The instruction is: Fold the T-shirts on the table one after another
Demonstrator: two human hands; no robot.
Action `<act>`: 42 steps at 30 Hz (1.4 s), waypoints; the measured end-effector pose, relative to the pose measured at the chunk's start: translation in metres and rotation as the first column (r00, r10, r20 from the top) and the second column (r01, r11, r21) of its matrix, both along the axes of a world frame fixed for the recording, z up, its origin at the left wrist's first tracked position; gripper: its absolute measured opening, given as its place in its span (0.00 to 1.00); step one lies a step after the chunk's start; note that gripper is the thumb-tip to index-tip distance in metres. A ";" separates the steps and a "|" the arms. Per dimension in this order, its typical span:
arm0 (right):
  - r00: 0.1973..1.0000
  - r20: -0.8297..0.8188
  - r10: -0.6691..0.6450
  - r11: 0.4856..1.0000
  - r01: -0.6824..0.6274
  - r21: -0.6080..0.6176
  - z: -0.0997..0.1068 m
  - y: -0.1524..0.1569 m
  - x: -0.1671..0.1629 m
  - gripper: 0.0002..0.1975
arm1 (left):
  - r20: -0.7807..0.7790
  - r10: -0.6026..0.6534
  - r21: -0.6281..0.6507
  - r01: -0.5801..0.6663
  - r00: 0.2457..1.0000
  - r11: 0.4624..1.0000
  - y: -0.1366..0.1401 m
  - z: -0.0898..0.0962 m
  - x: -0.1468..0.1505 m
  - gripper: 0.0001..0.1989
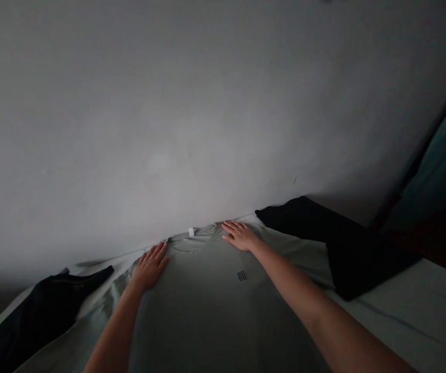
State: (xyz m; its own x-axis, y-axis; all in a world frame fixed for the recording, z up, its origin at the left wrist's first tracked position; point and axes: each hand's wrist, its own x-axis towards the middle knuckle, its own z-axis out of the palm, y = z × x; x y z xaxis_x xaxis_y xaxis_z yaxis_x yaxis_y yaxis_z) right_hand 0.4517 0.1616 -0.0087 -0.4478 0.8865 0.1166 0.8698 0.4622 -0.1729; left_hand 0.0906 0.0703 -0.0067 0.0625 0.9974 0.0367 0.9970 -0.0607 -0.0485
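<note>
A grey-green T-shirt [203, 300] with a small dark square logo on its chest lies spread out, its collar toward the wall. A small white label [191, 232] shows at the neckline. My left hand [149, 267] rests flat on the shirt's left shoulder, fingers stretched out. On the other side of the collar, my right hand [240, 234] lies flat near the right shoulder with its fingers extended. Neither hand grips the cloth. The shirt's lower part runs out of view at the bottom.
Dark folded cloth [335, 243] lies at the right, touching the shirt's sleeve. Another dark garment [47, 305] is at the left. Beneath them is a pale sheet [413, 311]. A plain wall [207, 114] rises directly behind, and teal fabric [440, 160] hangs at the far right.
</note>
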 end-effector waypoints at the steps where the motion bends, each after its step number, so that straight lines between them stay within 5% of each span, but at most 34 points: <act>1: 0.997 0.006 -0.077 0.997 0.077 0.016 0.002 -0.005 -0.005 0.31 | -0.019 0.045 0.005 -0.045 0.999 0.999 -0.002 0.004 0.006 0.29; 5: 0.965 -0.023 -0.261 0.964 0.262 0.035 0.006 -0.040 -0.033 0.31 | -0.119 0.208 0.094 -0.197 0.971 0.976 -0.021 0.019 0.042 0.27; 10: 0.996 -0.089 -0.031 0.999 0.031 0.008 -0.004 -0.107 -0.046 0.30 | -0.056 0.064 0.084 -0.060 0.996 0.995 -0.077 0.015 0.090 0.28; 14: 0.998 -0.054 -0.042 0.998 0.044 0.037 -0.009 -0.148 -0.009 0.30 | 0.015 -0.037 0.036 0.036 0.999 0.999 -0.131 0.000 0.084 0.29; 19: 0.995 -0.023 -0.092 0.985 0.094 0.145 0.003 -0.161 0.068 0.23 | -0.033 0.079 0.008 -0.078 0.996 0.997 -0.165 0.008 0.062 0.28; 24: 0.909 -0.078 -0.409 0.866 0.414 0.282 0.030 -0.138 0.144 0.14 | 0.022 -0.013 -0.035 0.014 1.000 0.999 -0.152 0.035 0.127 0.26; 28: 0.772 -0.100 -0.628 0.757 0.635 0.153 0.033 -0.113 0.184 0.17 | 0.174 -0.271 -0.053 0.284 0.947 0.957 -0.124 0.039 0.216 0.27; 33: 0.785 -0.190 -0.590 0.801 0.598 -0.014 0.019 -0.096 0.205 0.07 | 0.249 -0.402 0.012 0.413 0.881 0.911 -0.101 0.016 0.278 0.27; 42: 0.821 -0.198 -0.535 0.820 0.561 0.110 0.006 -0.101 0.200 0.09 | 0.279 -0.403 0.123 0.384 0.872 0.915 -0.103 -0.003 0.277 0.28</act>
State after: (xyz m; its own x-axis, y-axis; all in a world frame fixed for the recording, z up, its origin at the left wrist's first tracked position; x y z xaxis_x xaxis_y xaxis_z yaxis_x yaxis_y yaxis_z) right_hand 0.6520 0.0602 -0.0029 0.1419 0.9433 0.3002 0.9557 -0.0515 -0.2898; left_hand 0.3680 -0.0322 -0.0100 0.4261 0.8877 0.1747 0.8605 -0.4572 0.2247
